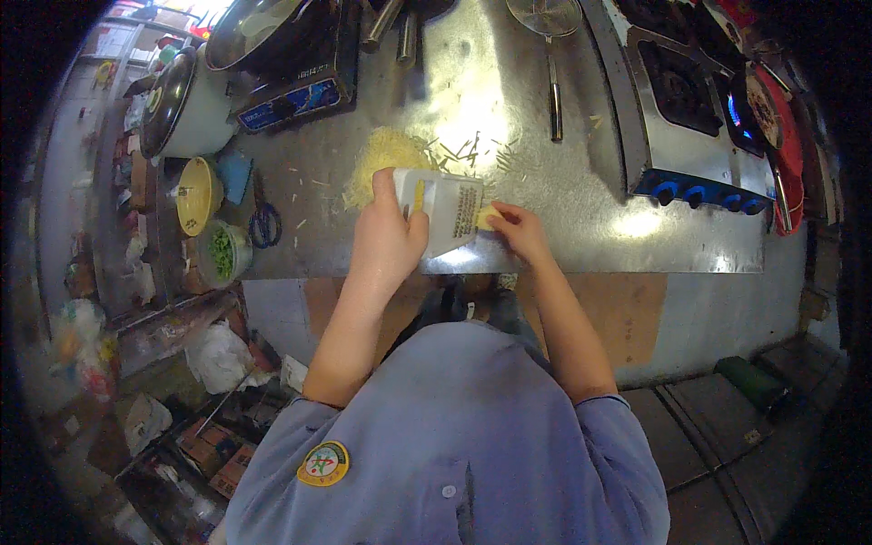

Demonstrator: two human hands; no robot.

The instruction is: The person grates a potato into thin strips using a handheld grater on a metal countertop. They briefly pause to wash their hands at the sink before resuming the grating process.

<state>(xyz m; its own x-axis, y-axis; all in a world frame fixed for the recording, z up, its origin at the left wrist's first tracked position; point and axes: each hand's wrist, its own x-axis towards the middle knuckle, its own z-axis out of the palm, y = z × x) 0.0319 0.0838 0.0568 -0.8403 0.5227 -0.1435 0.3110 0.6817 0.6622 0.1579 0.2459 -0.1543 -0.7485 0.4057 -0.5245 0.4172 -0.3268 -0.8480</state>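
A white plastic grater [436, 204] is tilted above the steel counter [545, 177], with my left hand [390, 235] gripping its handle end. Rows of small raised holes run along its right part. My right hand [521, 231] pinches a pale yellow piece of vegetable [487, 216], perhaps potato, at the grater's right edge. Beyond my left hand lies a heap of fine pale yellow shreds [388, 153]. Thin, darker-looking strips [470, 153] are scattered to its right on the bright patch of steel.
At left stand a yellow bowl [199, 196], a clear tub of chopped greens [223, 253], scissors [265, 225] and a lidded pot [184, 105]. A wok [255, 30] sits at the back left. A skimmer [553, 82] lies at the back. The gas stove [688, 143] at right has a blue flame.
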